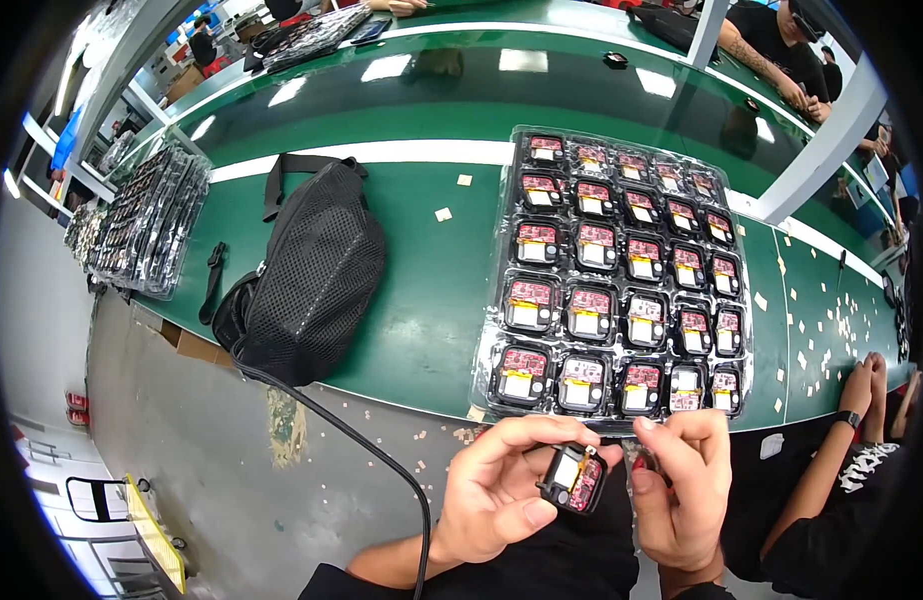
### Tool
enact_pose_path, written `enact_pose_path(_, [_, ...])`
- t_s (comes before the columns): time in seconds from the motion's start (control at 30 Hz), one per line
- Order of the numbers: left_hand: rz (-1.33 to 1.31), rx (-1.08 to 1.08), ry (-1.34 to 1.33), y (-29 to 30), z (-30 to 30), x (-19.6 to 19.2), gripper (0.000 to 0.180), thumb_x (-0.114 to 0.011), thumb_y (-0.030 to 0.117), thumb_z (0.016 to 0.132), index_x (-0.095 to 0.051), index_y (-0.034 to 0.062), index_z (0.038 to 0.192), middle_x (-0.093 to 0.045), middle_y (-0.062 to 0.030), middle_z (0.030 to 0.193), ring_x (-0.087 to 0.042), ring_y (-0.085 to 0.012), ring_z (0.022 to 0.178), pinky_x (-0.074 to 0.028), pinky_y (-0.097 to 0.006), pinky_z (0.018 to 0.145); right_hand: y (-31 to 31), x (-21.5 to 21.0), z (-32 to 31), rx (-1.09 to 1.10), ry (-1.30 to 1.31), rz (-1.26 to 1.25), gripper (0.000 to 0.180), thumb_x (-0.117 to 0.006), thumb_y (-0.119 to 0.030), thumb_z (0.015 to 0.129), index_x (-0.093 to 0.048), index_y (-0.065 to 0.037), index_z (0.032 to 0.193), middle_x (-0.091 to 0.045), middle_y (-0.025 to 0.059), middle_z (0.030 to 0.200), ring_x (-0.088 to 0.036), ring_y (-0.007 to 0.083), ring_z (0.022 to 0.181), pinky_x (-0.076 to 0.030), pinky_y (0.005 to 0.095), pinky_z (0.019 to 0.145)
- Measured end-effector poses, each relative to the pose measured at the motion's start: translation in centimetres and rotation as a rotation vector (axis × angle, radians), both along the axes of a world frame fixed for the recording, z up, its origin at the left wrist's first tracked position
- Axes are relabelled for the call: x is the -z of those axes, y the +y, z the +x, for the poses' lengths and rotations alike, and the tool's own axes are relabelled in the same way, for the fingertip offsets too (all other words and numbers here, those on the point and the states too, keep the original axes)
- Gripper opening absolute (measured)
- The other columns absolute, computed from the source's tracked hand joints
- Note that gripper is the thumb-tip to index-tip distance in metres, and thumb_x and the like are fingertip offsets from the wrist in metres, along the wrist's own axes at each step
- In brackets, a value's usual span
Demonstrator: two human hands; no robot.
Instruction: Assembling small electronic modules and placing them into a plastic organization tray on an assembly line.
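Left hand (502, 490) grips black module (574, 478); right hand (682, 480) touches it; clear tray (488, 330) beyond.

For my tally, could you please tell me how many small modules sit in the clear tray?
25: five rows of five fill the clear tray. One more module is in the left hand; stacked trays may hide others.

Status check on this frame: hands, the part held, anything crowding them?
Left hand grips small black module. Right hand pinches at its edge. Full tray just ahead, black mesh bag left; nothing blocking.
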State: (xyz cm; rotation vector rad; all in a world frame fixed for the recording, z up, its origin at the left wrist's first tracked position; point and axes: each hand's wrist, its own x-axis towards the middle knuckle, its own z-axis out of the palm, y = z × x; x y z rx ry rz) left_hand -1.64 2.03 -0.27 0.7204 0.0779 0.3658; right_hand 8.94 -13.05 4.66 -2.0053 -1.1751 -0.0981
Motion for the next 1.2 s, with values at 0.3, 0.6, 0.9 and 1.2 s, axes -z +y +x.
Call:
enact_pose_path(0.3, [0.059,-0.131,0.064,-0.9,1.0,0.4,0.06,-0.081,0.026,0.081,-0.05,-0.0018,0.125,-0.059,-0.0253,0.12,-0.063,-0.0387,0.112,-0.049,-0.055,0.102,-0.2,2.7,1.5,-0.049,-0.339,0.157,0.032,-0.075,0.003,0.073,-0.07,0.0,0.104,-0.072,0.0112,0.091,-0.062,0.0159,0.058,-0.046,0.0254,0.049])
enact_pose_path(0.6, [0.11,0.005,-0.149,-0.3,1.2,1.8,0.053,-0.072,-0.002,0.085,-0.046,-0.0054,0.131,-0.047,-0.0238,0.136,-0.051,-0.0368,0.131,-0.045,-0.047,0.109,-0.3,2.9,1.7,-0.01,-0.44,0.127,0.028,-0.073,0.003,0.071,-0.073,0.0,0.099,-0.071,0.0099,0.087,-0.06,0.0144,0.057,-0.042,0.025,0.048])
enact_pose_path(0.9, [0.221,-0.109,0.049,-0.8,1.1,0.3,0.058,-0.081,0.023,0.081,-0.052,-0.0041,0.124,-0.053,-0.0234,0.126,-0.062,-0.0379,0.113,-0.051,-0.05,0.101,-0.3,2.8,2.1,-0.043,-0.129,0.171,0.026,-0.077,0.001,0.069,-0.072,-0.001,0.094,-0.068,0.0073,0.078,-0.057,0.0155,0.053,-0.042,0.0266,0.046])
enact_pose_path(1.2, [0.315,-0.129,0.053,-0.7,1.0,0.2,0.056,-0.079,0.02,0.082,-0.054,-0.0052,0.125,-0.051,-0.0228,0.128,-0.063,-0.0385,0.113,-0.052,-0.05,0.1,-0.5,2.4,2.1,-0.02,-0.225,0.108,0.025,-0.077,0.001,0.069,-0.072,-0.001,0.093,-0.067,0.0052,0.076,-0.055,0.0151,0.052,-0.041,0.0271,0.046])
